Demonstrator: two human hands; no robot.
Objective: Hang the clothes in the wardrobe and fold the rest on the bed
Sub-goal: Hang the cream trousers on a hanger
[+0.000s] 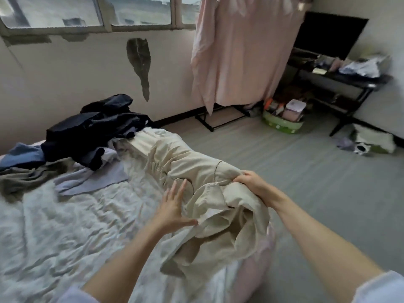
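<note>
Beige trousers (185, 162) lie stretched along the right side of the bed (65, 226), their waist end bunched and lifted near me. My right hand (251, 182) grips the bunched waist fabric from the right. My left hand (175, 206) is spread with straight fingers, its thumb touching the cloth on the left. A heap of dark clothes (94, 127) sits at the far end of the bed, with a blue garment (21, 157), an olive one (24, 178) and a lilac one (91, 178) beside it.
A pink garment (240, 51) hangs from a black rack (220, 117) by the window wall. A green basket of items (284, 121) and a black cluttered table (341, 75) stand at the right. More cloth (371, 143) lies on the grey floor.
</note>
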